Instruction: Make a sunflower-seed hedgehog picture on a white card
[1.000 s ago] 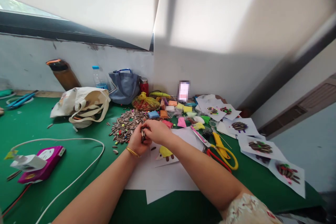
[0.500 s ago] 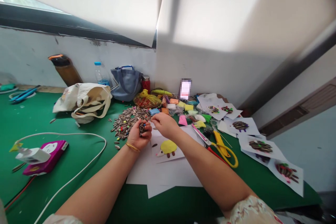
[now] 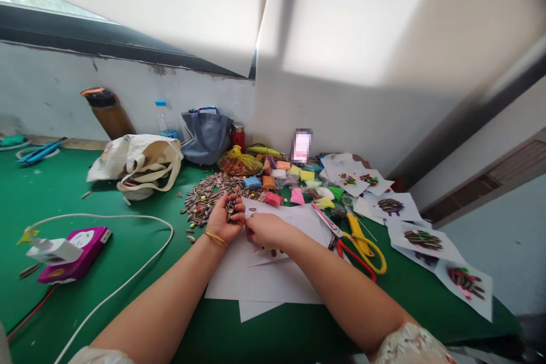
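Sunflower seeds (image 3: pixel 232 209) with a few coloured beads among them lie in my left hand (image 3: pixel 222 224), cupped with its fingers curled around them. My right hand (image 3: pixel 267 231) is closed just right of the left fingertips, over a white card (image 3: pixel 260 259). Whatever its fingers pinch is hidden. On the card, the right hand covers most of a yellow clay hedgehog; only some brown feet (image 3: pixel 273 252) and part of the snout show. Larger white sheets (image 3: pixel 228 281) lie under the card. A pile of sunflower seeds (image 3: pixel 202 200) mixed with bright beads spreads behind my left hand.
Packets of coloured clay (image 3: pixel 297 196) are scattered behind the sheets. To the right lie scissors (image 3: pixel 328 220), a yellow-handled tool (image 3: pixel 358 233) and finished seed pictures (image 3: pixel 424 239). On the left are a canvas bag (image 3: pixel 113 159), a purple power strip (image 3: pixel 77 253) and a white cable (image 3: pixel 128 278).
My right hand has moved down toward me, away from the left fingertips, and now covers the yellow hedgehog body. A red clay packet behind it has come into sight. My left hand stays nearly still.
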{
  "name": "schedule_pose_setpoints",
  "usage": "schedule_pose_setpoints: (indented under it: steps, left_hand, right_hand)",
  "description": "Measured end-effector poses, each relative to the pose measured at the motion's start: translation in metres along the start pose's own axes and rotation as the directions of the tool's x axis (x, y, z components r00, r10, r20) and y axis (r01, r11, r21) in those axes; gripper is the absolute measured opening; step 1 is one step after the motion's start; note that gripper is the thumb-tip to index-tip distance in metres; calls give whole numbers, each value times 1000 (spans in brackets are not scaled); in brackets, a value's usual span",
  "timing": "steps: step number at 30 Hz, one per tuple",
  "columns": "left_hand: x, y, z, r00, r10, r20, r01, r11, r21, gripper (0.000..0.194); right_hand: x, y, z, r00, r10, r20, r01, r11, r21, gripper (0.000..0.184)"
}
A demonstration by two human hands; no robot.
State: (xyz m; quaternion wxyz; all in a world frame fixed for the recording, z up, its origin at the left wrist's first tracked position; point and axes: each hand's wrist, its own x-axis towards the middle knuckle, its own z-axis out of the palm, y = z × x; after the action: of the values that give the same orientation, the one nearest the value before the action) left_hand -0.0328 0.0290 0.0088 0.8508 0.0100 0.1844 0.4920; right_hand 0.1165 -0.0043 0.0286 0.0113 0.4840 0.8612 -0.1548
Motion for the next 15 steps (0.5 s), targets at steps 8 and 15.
schedule_pose_setpoints:
  steps: [8,15]
  left_hand:
    - [0,-2,0,999,20,-44,-18,999,28,27]
    - [1,-4,1,999,-5,-42,5,1000,-2,28]
  right_hand:
    - [-17,40,-8,957,171,-236,-111,962,249,19]
    - [-50,86,30,850,365,-381,-65,789,611,12]
